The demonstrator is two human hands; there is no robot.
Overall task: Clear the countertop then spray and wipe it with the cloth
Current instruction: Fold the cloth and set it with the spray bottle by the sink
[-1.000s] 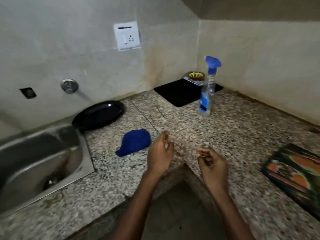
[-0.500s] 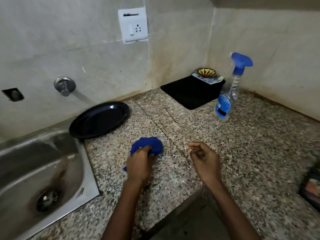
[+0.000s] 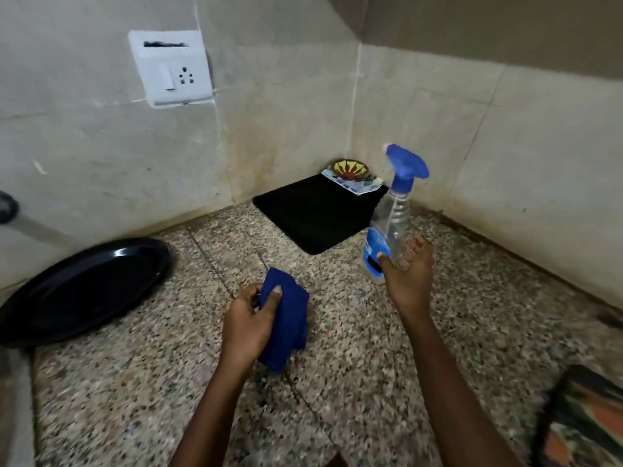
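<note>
Left fingers: curled round the blue cloth [image 3: 286, 323], thumb [image 3: 273, 299] pressed on its top fold; the left hand [image 3: 251, 326] grips it just above the table [image 3: 371, 382].
Right fingers: spread and slightly bent, reaching at the lower part of the spray bottle [image 3: 392, 217]; the thumb lies against the blue label, but whether the right hand [image 3: 409, 276] has closed on the bottle cannot be told, as the frame is blurred there.
Cloth: bunched and folded, hanging from the left hand near the middle of the view, its lower end close to the table top.
Spray bottle: clear body, blue trigger head, standing tilted at about 2 o'clock from the cloth, just in front of the black mat [image 3: 317, 212].
Black mat: lies flat in the corner at 12 o'clock, with a small patterned dish [image 3: 352, 178] on its far edge against the walls.
Black plate [image 3: 81, 288]: at 9 o'clock from the cloth, well apart from it, its far rim close to the left wall.
Wall socket [image 3: 170, 67]: white plate with a switch, on the wall at 11 o'clock.
Patterned board [image 3: 583, 423]: dark with orange patches, at 4 o'clock at the frame edge, only partly seen.
</note>
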